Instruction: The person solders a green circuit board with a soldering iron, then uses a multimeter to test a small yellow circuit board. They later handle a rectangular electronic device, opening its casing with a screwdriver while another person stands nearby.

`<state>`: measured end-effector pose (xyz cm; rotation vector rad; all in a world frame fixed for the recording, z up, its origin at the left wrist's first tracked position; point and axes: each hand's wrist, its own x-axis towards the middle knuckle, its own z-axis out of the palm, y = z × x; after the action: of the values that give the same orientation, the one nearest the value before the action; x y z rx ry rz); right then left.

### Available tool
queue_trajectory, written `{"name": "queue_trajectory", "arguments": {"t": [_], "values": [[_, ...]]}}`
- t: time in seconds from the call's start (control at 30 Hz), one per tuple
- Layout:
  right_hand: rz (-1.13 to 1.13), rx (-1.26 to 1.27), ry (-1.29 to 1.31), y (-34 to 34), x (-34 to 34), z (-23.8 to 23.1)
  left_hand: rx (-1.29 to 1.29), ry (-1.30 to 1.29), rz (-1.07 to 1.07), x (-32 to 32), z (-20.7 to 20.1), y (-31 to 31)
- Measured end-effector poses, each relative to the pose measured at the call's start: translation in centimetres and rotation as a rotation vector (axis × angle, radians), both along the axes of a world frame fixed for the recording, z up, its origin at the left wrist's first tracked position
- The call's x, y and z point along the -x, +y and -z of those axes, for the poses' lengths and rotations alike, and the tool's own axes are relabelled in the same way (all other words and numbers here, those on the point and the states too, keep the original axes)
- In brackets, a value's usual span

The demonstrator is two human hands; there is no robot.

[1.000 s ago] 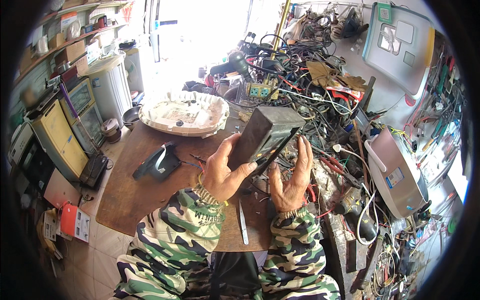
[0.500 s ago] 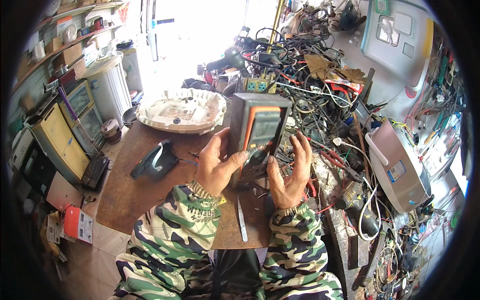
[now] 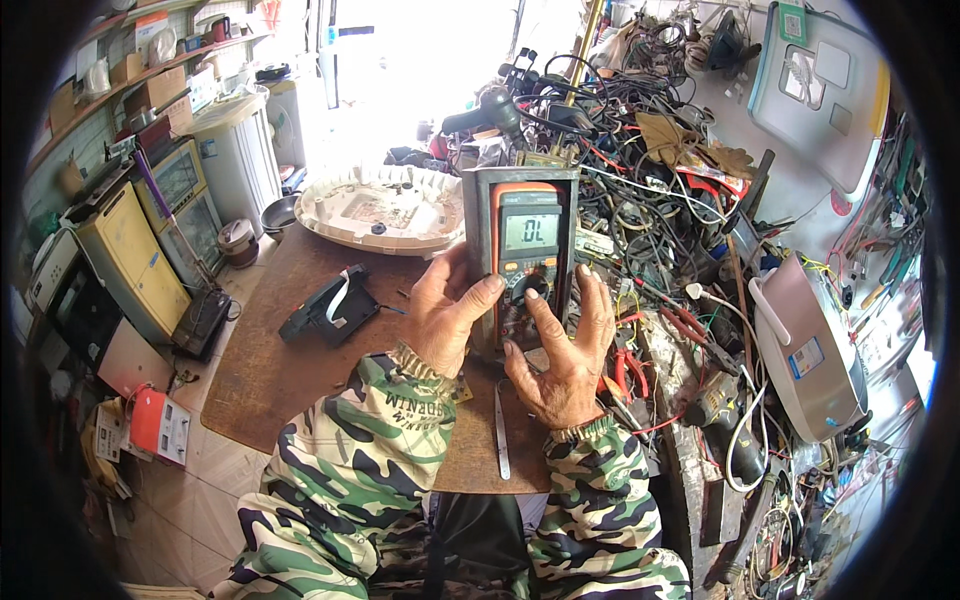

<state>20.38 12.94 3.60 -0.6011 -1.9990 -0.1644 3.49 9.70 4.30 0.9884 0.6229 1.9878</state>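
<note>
A digital multimeter (image 3: 532,235), orange and black with a lit grey screen, stands upright inside a dark open-fronted case (image 3: 483,230) above the table. My left hand (image 3: 450,310) grips the case's left side, thumb on its front edge. My right hand (image 3: 565,355) is at the lower front, its index finger on or close to the round dial and its fingers spread. Below the hands, metal tweezers (image 3: 502,430) lie on the brown table (image 3: 255,370). Left of my left hand lies a black plastic housing (image 3: 325,312) with a white strip.
A cream plastic shell (image 3: 385,235) with loose bits rests at the table's far side. Tangled cables (image 3: 640,210) heap up on the right, beside red-handled pliers (image 3: 628,372) and a leaning beige appliance cover (image 3: 815,350). A red-and-white box (image 3: 160,425) sits on the floor at left.
The multimeter has turned to face me and its screen now shows lit. My right index finger has moved in to the dial area; my left hand keeps its grip.
</note>
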Motion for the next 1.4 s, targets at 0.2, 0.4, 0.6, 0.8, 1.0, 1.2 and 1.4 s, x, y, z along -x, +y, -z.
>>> {"name": "queue_trajectory", "arguments": {"t": [0.2,0.4,0.6,0.8,1.0,1.2,1.4], "values": [[0.085,-0.063,0.066,0.5,0.6,0.6,0.012,0.128,-0.019,-0.4,0.3,-0.1],[0.142,-0.096,0.082,0.9,0.1,0.8,0.017,0.21,-0.033,-0.4,0.6,-0.1],[0.089,-0.169,0.025,1.6,0.0,0.7,0.031,0.246,-0.038,-0.5,0.7,-0.2],[0.099,-0.201,0.026,1.8,-0.1,1.1,-0.003,0.303,-0.058,-0.9,0.6,-0.5],[0.131,-0.176,0.063,1.6,0.3,1.2,0.008,0.26,-0.048,-1.4,0.7,-0.6],[0.173,-0.049,0.108,0.9,0.6,1.2,0.006,0.281,-0.076,-2.0,0.9,-0.7],[0.2,-0.024,0.133,0.5,1.0,1.0,-0.049,0.284,-0.086,-2.3,1.2,-0.6]]}}
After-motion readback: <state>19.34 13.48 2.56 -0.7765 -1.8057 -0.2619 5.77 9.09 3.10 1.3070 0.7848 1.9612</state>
